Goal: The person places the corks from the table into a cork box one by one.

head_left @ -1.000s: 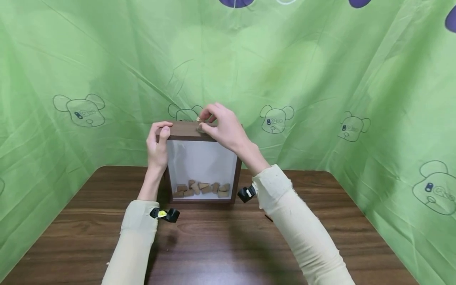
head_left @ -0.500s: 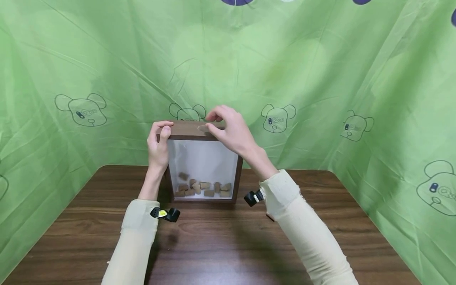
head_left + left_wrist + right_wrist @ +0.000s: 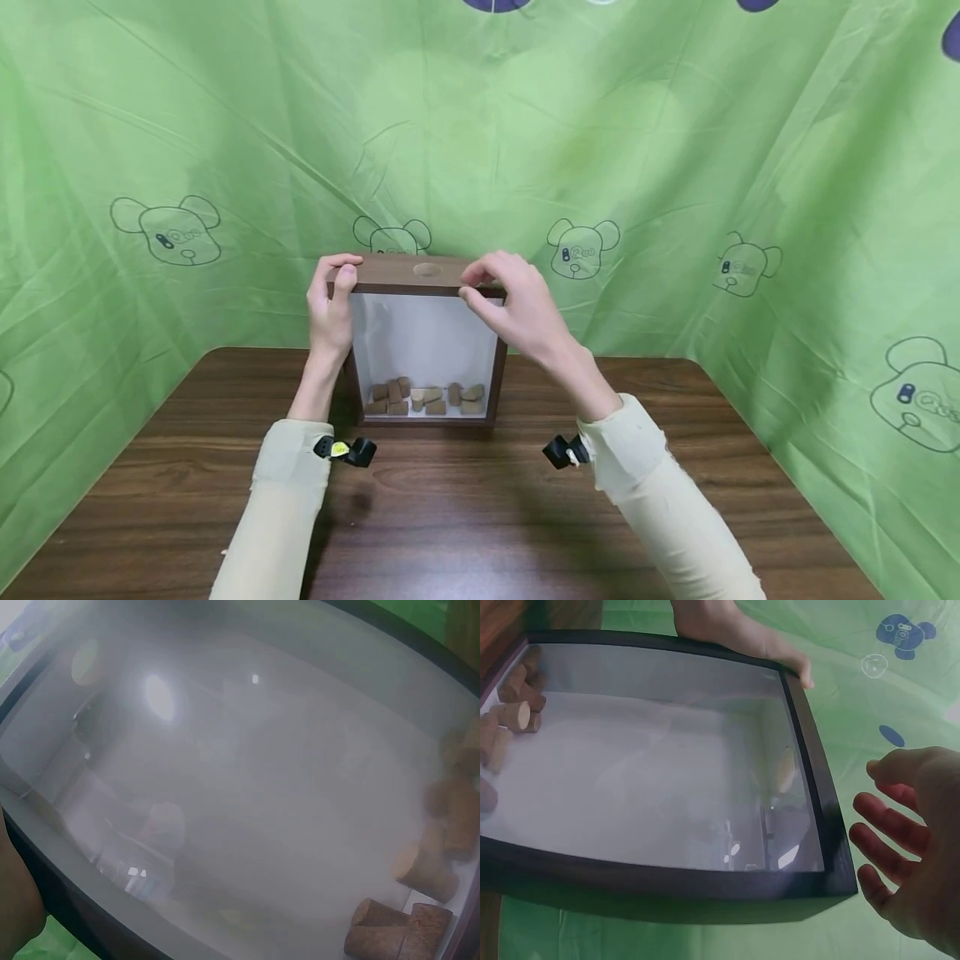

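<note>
A brown-framed display box (image 3: 382, 271) with a clear front stands upright on the table. Several corks (image 3: 435, 407) lie along its bottom, also seen as corks (image 3: 514, 716) in the right wrist view. A round hole (image 3: 427, 270) pierces the top face. My left hand (image 3: 330, 308) grips the top left corner, thumb at the front edge and fingers over the top. Near the top right corner hovers my right hand (image 3: 517, 304), its fingers loosely bent around nothing. The right wrist view shows this right hand (image 3: 919, 832) apart from the frame (image 3: 814, 765).
A dark wood-grain table (image 3: 450, 517) spreads beneath the box. Behind and at both sides hangs a green curtain (image 3: 637, 167) printed with bear heads. Black wrist cameras (image 3: 352, 452) are strapped at both sleeves.
My right hand has moved from the hole toward the right corner and lower. A cork has dropped inside the box and the pile has shifted. The left hand keeps its place.
</note>
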